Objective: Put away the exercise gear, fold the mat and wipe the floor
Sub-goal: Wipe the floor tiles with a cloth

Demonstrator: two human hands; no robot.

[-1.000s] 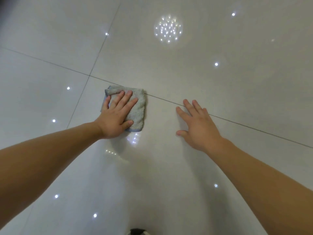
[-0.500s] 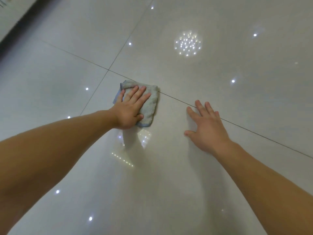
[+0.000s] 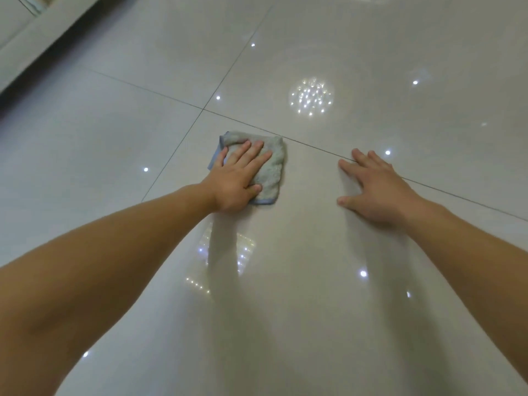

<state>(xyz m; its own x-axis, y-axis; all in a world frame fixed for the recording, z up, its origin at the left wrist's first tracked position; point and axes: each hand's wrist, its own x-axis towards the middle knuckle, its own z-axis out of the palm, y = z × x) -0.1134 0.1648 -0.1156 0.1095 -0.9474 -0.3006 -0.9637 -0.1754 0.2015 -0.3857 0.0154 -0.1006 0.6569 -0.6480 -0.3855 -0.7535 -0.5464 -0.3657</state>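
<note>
The straight, slightly spread fingers (image 3: 251, 155) of the left hand (image 3: 237, 181) press flat on a folded grey terry cloth with a blue hem (image 3: 271, 172), thumb lying along its near edge. The cloth lies on the glossy white tiled floor (image 3: 285, 310), just below a dark grout line (image 3: 314, 148) and near a tile corner. Well to its right, the right hand (image 3: 374, 190) rests palm-down on the bare tile, fingers spread, fingertips touching the grout line.
</note>
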